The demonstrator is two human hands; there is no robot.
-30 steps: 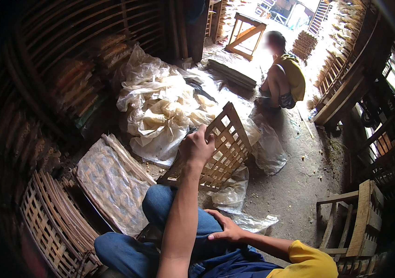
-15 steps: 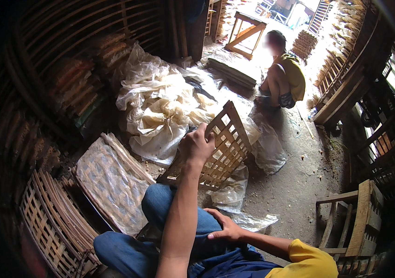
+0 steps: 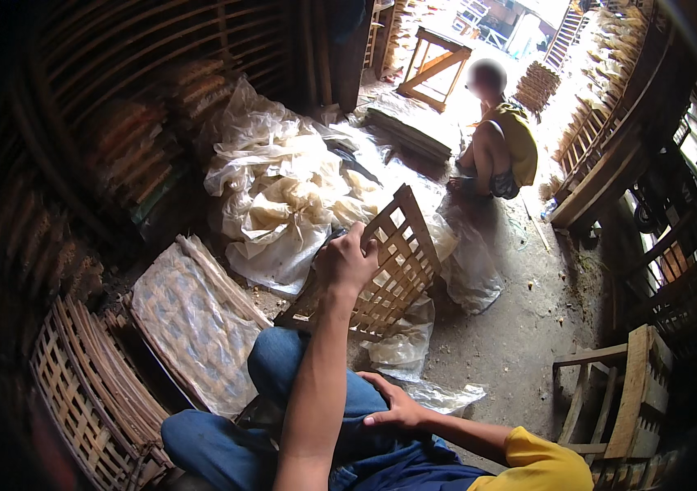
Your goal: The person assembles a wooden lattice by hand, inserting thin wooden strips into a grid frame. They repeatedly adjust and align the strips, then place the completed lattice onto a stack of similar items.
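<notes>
My left hand (image 3: 348, 260) is closed over the upper edge of a woven bamboo tray (image 3: 402, 274) with an open lattice. The tray stands tilted in front of my knees, its lower part close to the floor. My right hand (image 3: 396, 405) rests on my jeans at the thigh, fingers loosely spread and holding nothing. Beside my left knee lies a stack of trays with a translucent plastic sheet (image 3: 193, 319) over the top. A big heap of crumpled plastic sheeting (image 3: 275, 180) lies beyond the tray, and a loose plastic piece (image 3: 402, 348) lies by its lower edge.
Several lattice trays (image 3: 91, 401) stand on edge at the lower left. A low wooden stool (image 3: 635, 393) is at the right. Ahead, another person (image 3: 508, 147) squats near a flat stack (image 3: 406, 135) and a wooden frame stand (image 3: 434, 69). Racks (image 3: 602, 164) line the right wall.
The view has shifted slightly. My left hand keeps its grip on the bamboo tray, and my right hand stays on my thigh. No other clear movement shows.
</notes>
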